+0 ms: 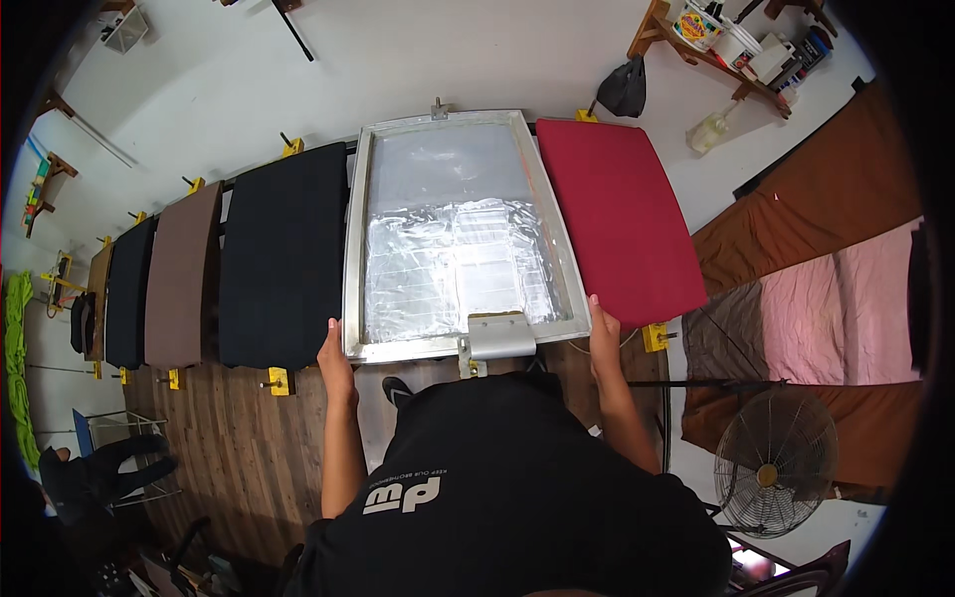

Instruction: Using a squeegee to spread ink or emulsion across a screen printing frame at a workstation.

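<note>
A screen printing frame (pixel 354 229) with a metal rim lies in front of me, its mesh (pixel 448 164) grey at the far end and covered by shiny, wrinkled clear film nearer to me. My left hand (pixel 336 363) grips the rim at the near left corner, thumb along the side. At the near right corner my right hand (pixel 605 343) holds the opposite side, its thumb pointing up; the other fingers of both hands are mostly hidden. A silvery metal squeegee-like piece (pixel 502 338) rests across the near rim, close to a small clamp (pixel 472 366).
Padded boards in black (pixel 284 254), brown (pixel 182 274) and red (pixel 622 219) flank the frame, with yellow brackets (pixel 655 338) at their ends. A standing fan (pixel 766 468) is at right. Shelf containers (pixel 736 45) hang at upper right. Another person (pixel 99 478) sits at lower left.
</note>
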Tool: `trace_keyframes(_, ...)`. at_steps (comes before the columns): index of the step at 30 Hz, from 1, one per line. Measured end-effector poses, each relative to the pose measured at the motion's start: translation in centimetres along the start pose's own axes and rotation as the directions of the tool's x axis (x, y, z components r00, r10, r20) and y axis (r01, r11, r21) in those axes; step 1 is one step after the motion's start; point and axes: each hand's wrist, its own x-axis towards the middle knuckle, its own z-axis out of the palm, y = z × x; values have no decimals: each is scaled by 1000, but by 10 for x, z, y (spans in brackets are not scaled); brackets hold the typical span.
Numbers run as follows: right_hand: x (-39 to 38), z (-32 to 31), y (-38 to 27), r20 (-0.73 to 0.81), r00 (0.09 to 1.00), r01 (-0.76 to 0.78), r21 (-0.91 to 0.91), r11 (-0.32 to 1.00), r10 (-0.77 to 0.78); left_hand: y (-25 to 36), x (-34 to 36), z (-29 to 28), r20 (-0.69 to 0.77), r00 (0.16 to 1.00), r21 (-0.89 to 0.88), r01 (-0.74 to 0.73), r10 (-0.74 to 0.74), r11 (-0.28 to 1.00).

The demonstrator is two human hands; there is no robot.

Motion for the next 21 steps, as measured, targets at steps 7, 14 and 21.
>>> trace_keyframes(7,1,3,-8,3,999,-35,13,999,35,13,-2,13,-130,985,43,-109,114,993)
trace_keyframes(14,22,-17,-1,58,994,-87,-85,993,92,-2,26,-2,-92,991,182,-75,93,980)
trace_keyframes(21,57,-39,-9,149,945,-289,-42,956,292,33,76,-55,195,972,-26,140,-132,990)
